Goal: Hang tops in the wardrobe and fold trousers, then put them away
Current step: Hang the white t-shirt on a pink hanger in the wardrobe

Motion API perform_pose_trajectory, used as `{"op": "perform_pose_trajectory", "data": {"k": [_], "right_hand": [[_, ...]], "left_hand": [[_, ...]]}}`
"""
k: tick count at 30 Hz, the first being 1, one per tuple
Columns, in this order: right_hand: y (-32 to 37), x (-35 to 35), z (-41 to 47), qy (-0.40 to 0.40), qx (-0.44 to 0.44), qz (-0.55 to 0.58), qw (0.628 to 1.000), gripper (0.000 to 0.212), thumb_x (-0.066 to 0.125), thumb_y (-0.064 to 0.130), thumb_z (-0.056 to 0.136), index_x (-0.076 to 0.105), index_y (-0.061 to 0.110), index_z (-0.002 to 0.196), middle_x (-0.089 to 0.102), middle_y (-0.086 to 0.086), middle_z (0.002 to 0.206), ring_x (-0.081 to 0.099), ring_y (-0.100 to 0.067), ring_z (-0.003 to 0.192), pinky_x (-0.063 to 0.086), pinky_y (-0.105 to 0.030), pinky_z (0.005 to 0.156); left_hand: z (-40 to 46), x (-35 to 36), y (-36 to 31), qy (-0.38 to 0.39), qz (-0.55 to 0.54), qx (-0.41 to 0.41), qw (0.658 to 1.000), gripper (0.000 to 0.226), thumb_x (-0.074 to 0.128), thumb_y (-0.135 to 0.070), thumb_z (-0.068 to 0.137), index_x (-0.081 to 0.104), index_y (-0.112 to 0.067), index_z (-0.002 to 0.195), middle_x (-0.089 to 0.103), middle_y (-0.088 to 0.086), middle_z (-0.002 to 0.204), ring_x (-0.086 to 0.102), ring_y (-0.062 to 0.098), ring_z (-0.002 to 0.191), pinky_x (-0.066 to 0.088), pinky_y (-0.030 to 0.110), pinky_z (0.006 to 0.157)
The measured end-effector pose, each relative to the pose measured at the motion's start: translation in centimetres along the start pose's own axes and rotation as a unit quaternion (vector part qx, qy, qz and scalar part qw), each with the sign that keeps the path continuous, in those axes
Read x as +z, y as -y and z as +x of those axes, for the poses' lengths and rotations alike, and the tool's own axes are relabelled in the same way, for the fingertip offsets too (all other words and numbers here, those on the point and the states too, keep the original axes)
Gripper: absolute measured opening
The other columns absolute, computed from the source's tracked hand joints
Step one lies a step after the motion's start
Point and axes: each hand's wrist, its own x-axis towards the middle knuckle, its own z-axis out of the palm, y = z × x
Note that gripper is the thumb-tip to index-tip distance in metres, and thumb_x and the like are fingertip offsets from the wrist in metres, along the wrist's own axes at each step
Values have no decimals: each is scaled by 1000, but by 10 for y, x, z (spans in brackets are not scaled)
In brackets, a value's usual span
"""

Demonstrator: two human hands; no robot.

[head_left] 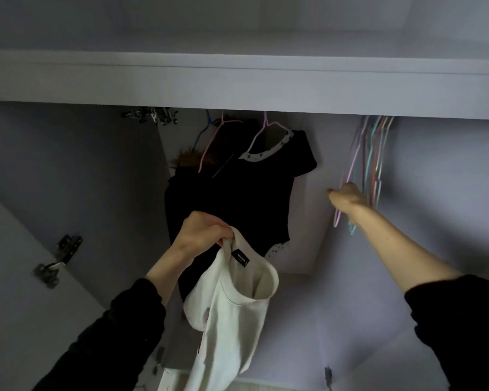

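The white top (pixel 232 300) hangs from the left hand (pixel 201 235), whose fingers are curled round its neckline near the black label, the rest of the cloth trailing down below the wrist. Just behind and above that hand hangs a black top (pixel 249 193) on a pink hanger (pixel 266 131), with a darker, fur-trimmed garment beside it. Well off to the right, the right hand (pixel 346 197) reaches up to a bunch of empty hangers (pixel 370 165); its fingers look curled around the lilac one nearest it, though blur makes the grip hard to judge. The step in hand seems to be fetching a hanger for the white top. To do it well, the right hand should free just one hanger, lifting its hook clear of the rail hidden above so the neighbours do not tangle or fall. The left hand should keep the neckline open and level, so the hanger can slide in from the hem or collar without stretching it.
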Motion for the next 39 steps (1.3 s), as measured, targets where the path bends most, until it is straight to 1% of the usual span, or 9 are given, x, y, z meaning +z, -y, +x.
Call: {"op": "perform_pose_trajectory", "data": {"k": [3, 5, 8, 12, 19, 24, 28, 34, 39], "right_hand": [[11, 4, 6, 31, 76, 226, 971, 7, 48, 11, 95, 54, 8, 97, 59, -16, 96, 67, -19, 65, 44, -29, 64], [16, 2, 9, 59, 110, 293, 948, 23, 43, 9, 97, 47, 18, 76, 49, -6, 72, 52, -9, 41, 36, -25, 57], [27, -2, 14, 85, 111, 383, 913, 28, 36, 9, 98, 46, 20, 75, 46, -2, 69, 42, -11, 56, 37, -26, 60], [38, -11, 19, 101, 94, 468, 873, 23, 34, 23, 102, 46, 23, 82, 54, 3, 82, 51, -11, 71, 42, -28, 69], [46, -29, 13, 178, 57, 597, 780, 27, 37, -1, 97, 57, 16, 90, 65, -2, 77, 56, -13, 68, 51, -20, 54], [35, -21, -9, 225, -10, 491, 841, 26, 39, 0, 96, 59, 16, 94, 71, 3, 67, 61, -12, 69, 51, -24, 62], [6, -2, -32, 261, -10, 455, 851, 30, 39, -5, 95, 60, 17, 99, 72, 2, 73, 67, -12, 65, 53, -26, 63], [-32, 11, -55, 223, 20, 421, 879, 39, 30, -14, 91, 55, 16, 95, 63, -6, 86, 62, -19, 74, 48, -31, 72], [-70, 18, -77, 163, -21, 445, 880, 26, 39, -13, 86, 49, 9, 78, 65, -6, 61, 64, -14, 55, 53, -26, 59]], "left_hand": [[1, -10, 4, 1, -8, -15, 1000, 9, 69, -2, 68, 76, -8, 71, 72, 4, 70, 68, 11, 66, 50, 14, 60], [0, -14, 7, 1, -14, -25, 1000, 10, 70, -1, 68, 76, -7, 71, 72, 5, 70, 67, 9, 63, 50, 13, 59], [0, -19, 11, -1, -15, -38, 999, 9, 70, 1, 69, 76, -6, 71, 72, 4, 67, 65, 6, 60, 47, 12, 57], [2, -22, 15, 3, -18, -45, 999, 11, 70, 1, 69, 76, -7, 72, 72, 3, 68, 67, 7, 62, 48, 12, 57], [-1, -14, 11, 22, -22, -44, 999, 10, 71, 0, 67, 76, -8, 70, 73, 7, 72, 69, 14, 70, 51, 19, 66], [-4, -10, 4, 21, -32, -32, 999, 11, 69, 1, 67, 75, -7, 69, 73, 7, 71, 70, 16, 72, 51, 18, 65], [-9, -9, 3, 23, -14, -31, 999, 11, 69, 0, 70, 75, -9, 68, 71, 2, 65, 68, 10, 63, 50, 15, 61], [-14, -5, 5, 27, -11, -34, 999, 10, 69, 2, 71, 75, -6, 72, 72, 6, 68, 68, 12, 63, 50, 13, 58], [-19, -4, 9, 25, -6, -38, 999, 10, 69, 3, 70, 75, -5, 72, 72, 6, 68, 67, 9, 58, 50, 13, 56]]}}
